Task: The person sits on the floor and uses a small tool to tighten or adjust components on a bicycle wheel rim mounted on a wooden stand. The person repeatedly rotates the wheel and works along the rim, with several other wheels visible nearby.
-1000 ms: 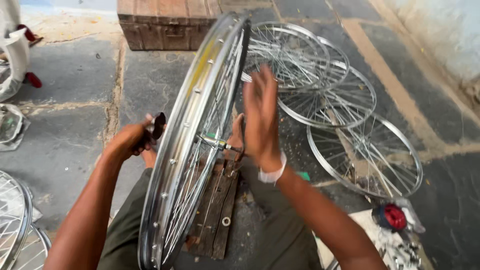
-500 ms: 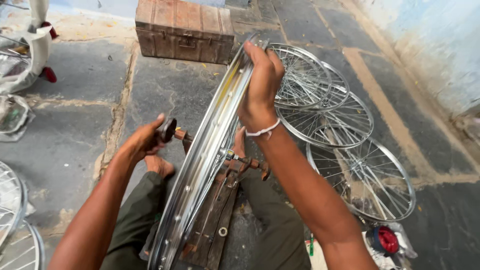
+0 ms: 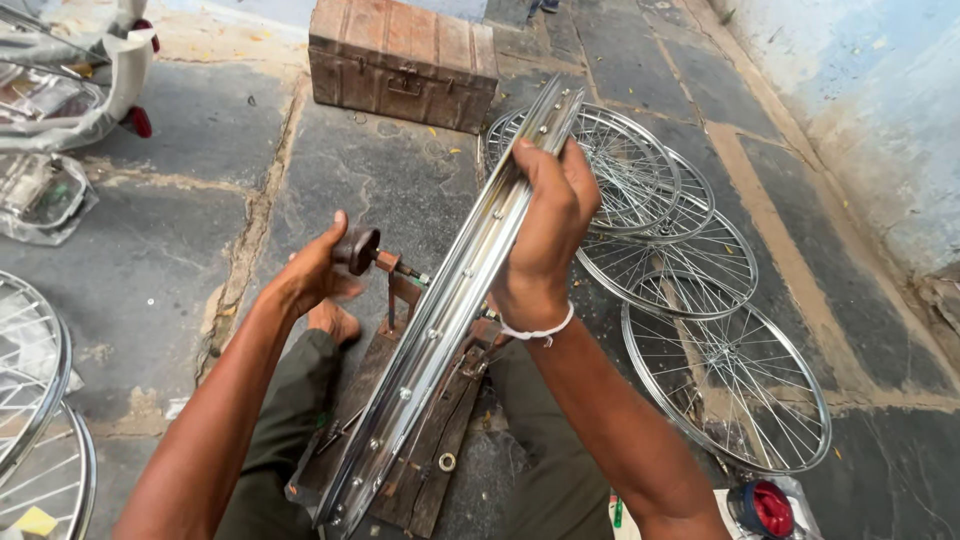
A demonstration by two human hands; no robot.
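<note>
A shiny steel bicycle wheel rim (image 3: 430,340) stands on edge on a wooden truing stand (image 3: 405,455) between my legs, tilted and seen edge-on. My right hand (image 3: 548,225) is closed over the rim's upper part. My left hand (image 3: 315,272) sits left of the rim, fingers around a dark round knob of a small tool (image 3: 357,248) whose shaft points toward the rim. The spokes are mostly hidden behind the rim.
Several finished spoked wheels (image 3: 700,300) lie flat on the stone floor at the right. A rusty metal trunk (image 3: 400,62) stands ahead. More wheels (image 3: 35,400) lie at the left edge, plastic-wrapped parts (image 3: 45,190) at the upper left, a red-capped container (image 3: 765,508) by my right knee.
My right hand has moved from the spokes up onto the top of the rim and gripped it. The wheel has tilted more edge-on. My left hand stays at the tool.
</note>
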